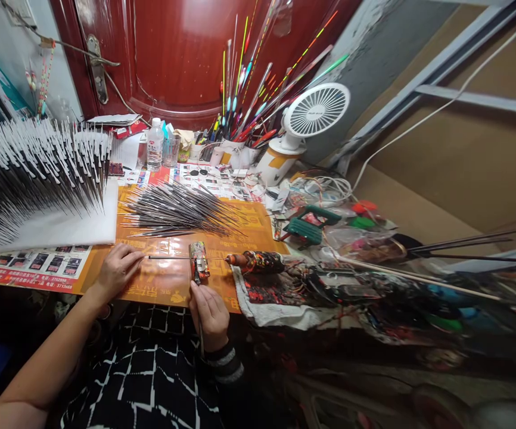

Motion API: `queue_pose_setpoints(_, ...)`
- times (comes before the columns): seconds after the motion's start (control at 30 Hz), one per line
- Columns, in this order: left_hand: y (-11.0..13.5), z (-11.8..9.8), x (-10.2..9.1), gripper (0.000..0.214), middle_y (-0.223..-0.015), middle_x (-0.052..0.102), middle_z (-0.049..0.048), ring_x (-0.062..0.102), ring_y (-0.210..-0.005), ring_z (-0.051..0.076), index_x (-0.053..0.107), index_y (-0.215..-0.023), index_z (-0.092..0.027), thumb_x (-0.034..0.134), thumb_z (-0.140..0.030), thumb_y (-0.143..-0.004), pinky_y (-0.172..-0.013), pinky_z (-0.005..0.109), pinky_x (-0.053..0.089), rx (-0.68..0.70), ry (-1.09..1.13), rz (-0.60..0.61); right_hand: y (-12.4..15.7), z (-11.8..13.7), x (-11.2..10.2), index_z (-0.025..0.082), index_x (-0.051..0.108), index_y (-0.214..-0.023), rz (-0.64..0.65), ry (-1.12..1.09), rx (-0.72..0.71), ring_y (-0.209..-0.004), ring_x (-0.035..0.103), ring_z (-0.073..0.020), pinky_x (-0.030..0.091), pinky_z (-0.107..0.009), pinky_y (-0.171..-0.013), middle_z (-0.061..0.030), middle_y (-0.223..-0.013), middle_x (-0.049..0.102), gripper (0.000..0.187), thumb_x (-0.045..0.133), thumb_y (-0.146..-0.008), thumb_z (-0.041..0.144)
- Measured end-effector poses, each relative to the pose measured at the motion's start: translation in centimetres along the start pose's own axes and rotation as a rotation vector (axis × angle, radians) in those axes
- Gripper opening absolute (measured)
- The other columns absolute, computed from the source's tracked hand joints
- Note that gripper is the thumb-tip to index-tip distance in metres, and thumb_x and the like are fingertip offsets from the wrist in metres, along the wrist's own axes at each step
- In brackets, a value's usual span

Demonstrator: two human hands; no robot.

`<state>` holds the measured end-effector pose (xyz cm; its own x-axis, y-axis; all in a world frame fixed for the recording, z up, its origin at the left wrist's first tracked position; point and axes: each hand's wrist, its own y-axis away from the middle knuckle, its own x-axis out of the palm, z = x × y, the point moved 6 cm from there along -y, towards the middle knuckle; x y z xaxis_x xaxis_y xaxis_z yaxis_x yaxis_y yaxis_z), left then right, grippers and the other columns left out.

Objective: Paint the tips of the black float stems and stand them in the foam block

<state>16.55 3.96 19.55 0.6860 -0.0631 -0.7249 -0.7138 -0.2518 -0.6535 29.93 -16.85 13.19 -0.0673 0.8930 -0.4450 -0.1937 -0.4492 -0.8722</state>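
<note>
My left hand (pixel 117 273) lies on the orange printed mat (pixel 168 280), its fingertips at the free end of a thin dark rod (pixel 182 257). The rod's other end enters the chuck of a paint-spattered rotary tool (pixel 255 262) lying to the right. My right hand (pixel 208 316) is shut on a small paint-crusted block (pixel 199 262), which sits over the rod. A thin stick (pixel 201 336) hangs below that hand. Beside the mat's far edge lies a loose pile of thin dark rods (pixel 177 210).
At left, a white foam board (pixel 56 229) bristles with several white-tipped rods. Behind stand a water bottle (pixel 155 144), a pot of bright fishing floats (pixel 240 101) and a white fan (pixel 316 110). Tangled wires, a green tool (pixel 309 223) and a paint-stained cloth (pixel 276 304) lie right.
</note>
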Motion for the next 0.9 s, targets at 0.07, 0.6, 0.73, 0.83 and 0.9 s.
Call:
queue_pose_setpoints(0.07, -0.02, -0.05, -0.03, 0.017, -0.088, 0.064, 0.0043, 0.055, -0.083, 0.018, 0.070, -0.103, -0.020, 0.054, -0.025, -0.101, -0.077, 0.031, 0.047, 0.007, -0.005, -0.001, 0.07, -0.02, -0.10, 0.017, 0.043, -0.153, -0.015, -0.006, -0.005, -0.095, 0.072, -0.0222, 0.061, -0.036, -0.086, -0.0106, -0.103, 0.075, 0.064, 0.061, -0.092, 0.006)
queue_pose_setpoints(0.6, 0.02, 0.04, 0.02, 0.018, -0.089, 0.064, 0.0045, 0.055, -0.084, 0.018, 0.070, -0.105, -0.021, 0.052, -0.024, -0.101, -0.077, 0.032, 0.048, -0.019, -0.010, 0.029, 0.15, 0.02, -0.23, 0.019, 0.048, -0.150, -0.007, -0.034, -0.043, -0.097, 0.071, -0.0214, 0.061, -0.035, -0.087, -0.0099, -0.106, 0.075, 0.060, 0.061, -0.093, 0.007)
queue_pose_setpoints(0.73, 0.01, -0.04, -0.06, 0.017, -0.089, 0.064, 0.0041, 0.055, -0.083, 0.018, 0.069, -0.105, -0.021, 0.053, -0.023, -0.101, -0.076, 0.032, 0.047, -0.009, -0.013, 0.022, -0.01, 0.01, -0.26, 0.021, 0.047, -0.151, 0.007, -0.026, -0.033, -0.096, 0.072, -0.0210, 0.062, -0.035, -0.086, -0.0090, -0.106, 0.075, 0.058, 0.058, -0.095, 0.009)
queue_pose_setpoints(0.83, 0.00, -0.04, -0.05, 0.016, -0.089, 0.064, 0.0040, 0.055, -0.084, 0.018, 0.069, -0.105, -0.021, 0.054, -0.023, -0.101, -0.076, 0.031, 0.047, -0.006, -0.014, 0.018, -0.05, 0.03, -0.24, 0.021, 0.047, -0.151, 0.017, -0.025, -0.031, -0.096, 0.072, -0.0213, 0.062, -0.036, -0.086, -0.0093, -0.107, 0.074, 0.057, 0.057, -0.096, 0.009)
queue_pose_setpoints(0.9, 0.00, -0.01, -0.02, 0.016, -0.089, 0.064, 0.0038, 0.055, -0.083, 0.018, 0.069, -0.105, -0.021, 0.054, -0.024, -0.101, -0.076, 0.031, 0.048, -0.009, -0.015, 0.019, -0.08, 0.06, -0.23, 0.021, 0.047, -0.151, 0.022, -0.025, -0.029, -0.096, 0.072, -0.0218, 0.062, -0.036, -0.086, -0.0098, -0.107, 0.074, 0.059, 0.058, -0.095, 0.008)
